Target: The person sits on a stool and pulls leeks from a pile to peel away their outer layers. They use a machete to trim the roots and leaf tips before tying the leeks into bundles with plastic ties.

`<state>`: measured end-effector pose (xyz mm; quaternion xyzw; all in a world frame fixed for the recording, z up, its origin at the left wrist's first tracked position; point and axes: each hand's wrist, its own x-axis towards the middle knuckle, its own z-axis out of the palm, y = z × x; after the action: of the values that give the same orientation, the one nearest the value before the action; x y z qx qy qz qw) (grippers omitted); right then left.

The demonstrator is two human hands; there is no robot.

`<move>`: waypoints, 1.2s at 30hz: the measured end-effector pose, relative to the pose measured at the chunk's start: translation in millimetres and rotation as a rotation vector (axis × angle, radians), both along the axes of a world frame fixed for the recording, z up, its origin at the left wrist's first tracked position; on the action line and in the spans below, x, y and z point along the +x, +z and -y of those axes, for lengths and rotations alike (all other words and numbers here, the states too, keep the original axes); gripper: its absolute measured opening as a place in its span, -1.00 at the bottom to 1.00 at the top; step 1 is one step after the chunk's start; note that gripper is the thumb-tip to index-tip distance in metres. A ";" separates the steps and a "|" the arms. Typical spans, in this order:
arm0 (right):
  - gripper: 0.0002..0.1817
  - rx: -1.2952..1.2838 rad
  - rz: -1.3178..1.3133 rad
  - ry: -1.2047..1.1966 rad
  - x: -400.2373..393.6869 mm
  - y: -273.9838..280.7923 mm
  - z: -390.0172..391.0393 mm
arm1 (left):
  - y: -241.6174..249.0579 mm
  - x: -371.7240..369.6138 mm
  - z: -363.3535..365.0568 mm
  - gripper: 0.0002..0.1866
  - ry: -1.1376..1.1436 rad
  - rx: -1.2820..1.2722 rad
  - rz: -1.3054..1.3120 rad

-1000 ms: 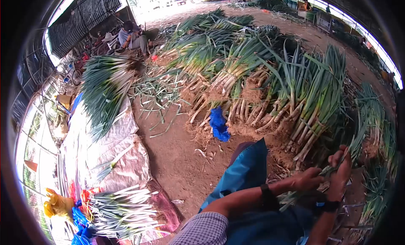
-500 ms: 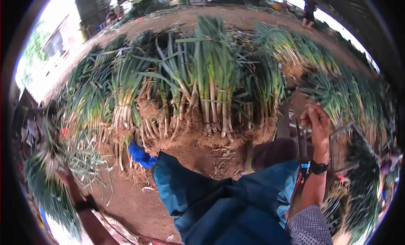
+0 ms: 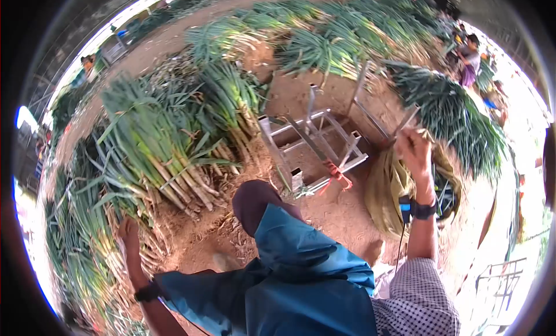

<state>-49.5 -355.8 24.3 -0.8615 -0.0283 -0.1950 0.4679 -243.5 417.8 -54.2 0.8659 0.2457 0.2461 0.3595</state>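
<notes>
My left hand (image 3: 128, 227) is at the lower left, overlapping the pale stalks at the edge of the leek pile (image 3: 162, 145). Its fingers are small and blurred, so I cannot tell whether they grip a stalk. Out to the right, my right hand (image 3: 414, 149) is raised with its fingers curled in, above the mouth of an olive sack (image 3: 385, 188); anything inside the fingers is hidden. The leeks lean in thick bunches, green tops away from me and rooty white ends towards my knees. A blue apron (image 3: 313, 278) covers my lap.
A metal frame (image 3: 315, 177) stands on the earth floor ahead, with red string (image 3: 336, 171) tied on it. More leek bundles (image 3: 330, 43) lie beyond, and a dark green heap (image 3: 446, 113) is at the right. A person (image 3: 470, 61) sits at the far right.
The view has swung to the right, bringing the metal frame and sack towards the middle. My left hand has come away from the bundle at far left to the near pile.
</notes>
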 end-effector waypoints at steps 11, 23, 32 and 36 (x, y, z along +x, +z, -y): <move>-0.22 -0.637 -0.288 0.060 33.0 -281.1 -43.6 | -64.3 185.4 67.3 -0.72 0.112 -0.552 -0.152; -0.42 -0.671 -0.547 -0.211 68.3 -350.3 -81.6 | -129.9 231.8 -65.2 -0.43 0.570 -0.612 -0.135; -0.81 -0.344 -0.389 -0.198 6.0 -286.2 -103.0 | -167.5 278.4 -84.0 -0.02 0.608 -0.447 -0.083; -0.79 -0.256 -0.437 -0.194 -6.8 -269.8 -104.0 | -160.8 308.4 -43.4 -0.10 0.641 -0.169 -0.257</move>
<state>-56.3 -251.8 -245.5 -0.9340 0.1317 -0.0432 0.3292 64.9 461.2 -215.0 0.7359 0.5677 0.2140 0.3007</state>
